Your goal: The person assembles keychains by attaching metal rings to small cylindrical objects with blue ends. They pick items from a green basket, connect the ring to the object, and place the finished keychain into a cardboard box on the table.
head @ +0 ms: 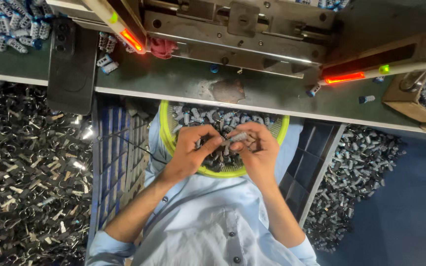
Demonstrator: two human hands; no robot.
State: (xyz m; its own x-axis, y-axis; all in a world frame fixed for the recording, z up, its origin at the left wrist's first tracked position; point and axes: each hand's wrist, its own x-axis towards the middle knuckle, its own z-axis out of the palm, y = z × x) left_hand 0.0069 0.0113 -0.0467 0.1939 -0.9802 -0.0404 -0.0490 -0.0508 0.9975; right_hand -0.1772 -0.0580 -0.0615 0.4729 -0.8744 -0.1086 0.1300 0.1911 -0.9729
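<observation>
Both hands meet over a yellow basket [166, 129] of small grey parts, just below the counter's [183, 81] near edge. The left hand [191, 148] pinches the dark parts, grip together. The right hand [256, 150] has its grip clamped on 1 grey part [237, 137] above the basket's middle.

My 2 hands meet in front of my chest, fingertips nearly touching. My left hand [189, 150] is curled, knuckles up, thumb and forefinger pinched together toward the middle. My right hand [256, 150] mirrors it, fingers bent inward and closed in a pinch. Both wrists bend slightly, and my bare forearms angle out from the hands toward my elbows, with pale blue sleeves rolled up at the elbows.
</observation>
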